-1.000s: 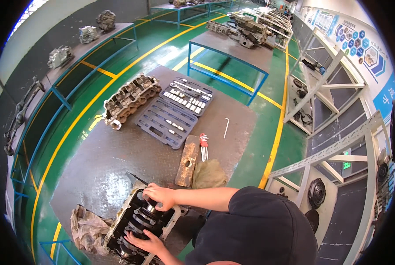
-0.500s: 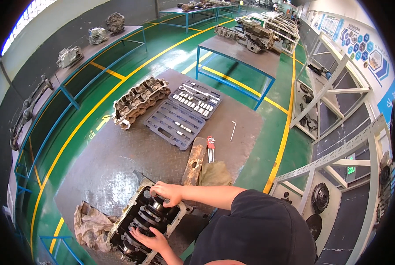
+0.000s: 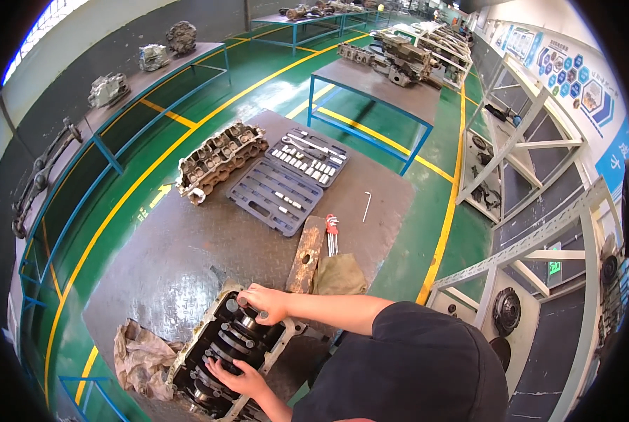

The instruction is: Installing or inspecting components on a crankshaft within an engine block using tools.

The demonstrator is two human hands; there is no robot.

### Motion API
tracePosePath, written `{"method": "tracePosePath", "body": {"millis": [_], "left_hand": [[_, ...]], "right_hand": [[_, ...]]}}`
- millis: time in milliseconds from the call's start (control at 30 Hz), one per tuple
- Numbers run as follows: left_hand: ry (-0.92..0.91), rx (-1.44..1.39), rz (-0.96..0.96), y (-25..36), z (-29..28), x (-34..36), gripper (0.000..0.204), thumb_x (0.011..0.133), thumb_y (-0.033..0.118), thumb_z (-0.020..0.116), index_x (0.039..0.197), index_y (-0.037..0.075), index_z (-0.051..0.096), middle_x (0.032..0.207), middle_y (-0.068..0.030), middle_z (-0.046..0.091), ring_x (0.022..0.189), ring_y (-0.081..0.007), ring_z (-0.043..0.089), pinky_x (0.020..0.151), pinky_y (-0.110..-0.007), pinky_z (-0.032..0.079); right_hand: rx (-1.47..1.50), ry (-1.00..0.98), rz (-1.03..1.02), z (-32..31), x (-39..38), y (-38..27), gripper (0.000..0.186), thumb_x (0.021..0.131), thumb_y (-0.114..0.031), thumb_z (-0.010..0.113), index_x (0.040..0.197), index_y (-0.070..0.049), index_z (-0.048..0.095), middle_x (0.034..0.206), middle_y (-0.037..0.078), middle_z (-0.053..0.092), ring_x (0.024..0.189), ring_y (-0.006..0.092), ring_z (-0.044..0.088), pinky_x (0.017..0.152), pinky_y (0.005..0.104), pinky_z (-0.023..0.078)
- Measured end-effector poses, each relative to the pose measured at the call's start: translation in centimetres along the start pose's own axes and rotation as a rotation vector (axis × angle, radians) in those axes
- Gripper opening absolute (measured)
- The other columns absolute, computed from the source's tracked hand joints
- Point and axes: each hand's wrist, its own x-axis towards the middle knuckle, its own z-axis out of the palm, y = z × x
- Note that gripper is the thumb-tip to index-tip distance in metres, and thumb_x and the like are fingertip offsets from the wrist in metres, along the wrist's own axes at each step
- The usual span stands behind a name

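An engine block [image 3: 209, 330] with its crankshaft and bearing caps exposed lies at the near end of a steel table [image 3: 152, 260]. My right hand [image 3: 264, 304] curls its fingers around a bolt at the block's upper end. My left hand [image 3: 233, 376] lies with fingers spread on the caps lower down, gripping nothing visible. Left of the block is a crumpled cloth [image 3: 142, 355]. Farther up the table lie a rusty bar [image 3: 306, 250], red-held hex keys [image 3: 332, 232], an olive cloth [image 3: 341, 274], an open socket case [image 3: 283, 190], a cylinder head [image 3: 219, 158] and an L-shaped key [image 3: 367, 204].
Blue-framed benches with cast housings [image 3: 108, 89] line the left wall. Another table [image 3: 370, 88] with engine parts stands ahead. White metal racks [image 3: 539, 141] with parts run along the right. A yellow floor line [image 3: 434, 274] passes right of my table.
The view shifted slightly over the last second, moving the scene within the frame. Both hands stay at the same places on the block, with little visible change.
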Motion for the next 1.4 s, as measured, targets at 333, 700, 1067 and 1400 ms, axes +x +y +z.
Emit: {"method": "tracePosePath", "body": {"millis": [333,700,1067,1400], "left_hand": [[0.011,-0.11,-0.042,0.2,-0.5,-0.1,0.042,0.097,0.016,0.053,0.131,-0.008,0.044,0.148,-0.0241,0.043,0.138,-0.0413,0.041,0.104,-0.047,0.044],[-0.007,-0.066,-0.053,0.5,-1.1,-0.5,0.034,0.099,0.021,0.053,0.117,-0.007,0.05,0.146,-0.0248,0.045,0.139,-0.0432,0.038,0.107,-0.053,0.04],[0.016,-0.164,0.007,0.0,-0.2,-0.1,0.059,0.1,0.039,0.054,0.136,-0.006,0.042,0.153,-0.0255,0.036,0.14,-0.0445,0.036,0.11,-0.054,0.035],[-0.012,0.345,0.13,1.3,-1.1,-0.6,0.056,0.094,0.033,0.061,0.129,-0.008,0.049,0.145,-0.0252,0.046,0.136,-0.0438,0.04,0.114,-0.054,0.03]], "right_hand": [[-0.025,0.016,-0.035,0.7,0.8,-1.3,0.062,0.065,-0.017,0.07,0.12,0.0,0.049,0.109,0.017,0.059,0.104,0.0359,0.055,0.097,0.044,0.038],[0.074,0.055,-0.083,0.4,0.0,-0.9,0.064,0.064,-0.016,0.072,0.122,-0.001,0.049,0.11,0.014,0.057,0.104,0.0344,0.053,0.096,0.043,0.039],[-0.13,0.019,-0.152,0.1,1.1,-0.2,0.072,0.065,-0.017,0.072,0.127,0.007,0.044,0.118,0.024,0.056,0.11,0.039,0.053,0.097,0.0444,0.039],[0.024,-0.06,-0.279,-0.7,1.9,0.3,0.06,0.055,-0.03,0.079,0.103,-0.002,0.056,0.092,0.016,0.06,0.089,0.0365,0.06,0.08,0.0444,0.046]]}}
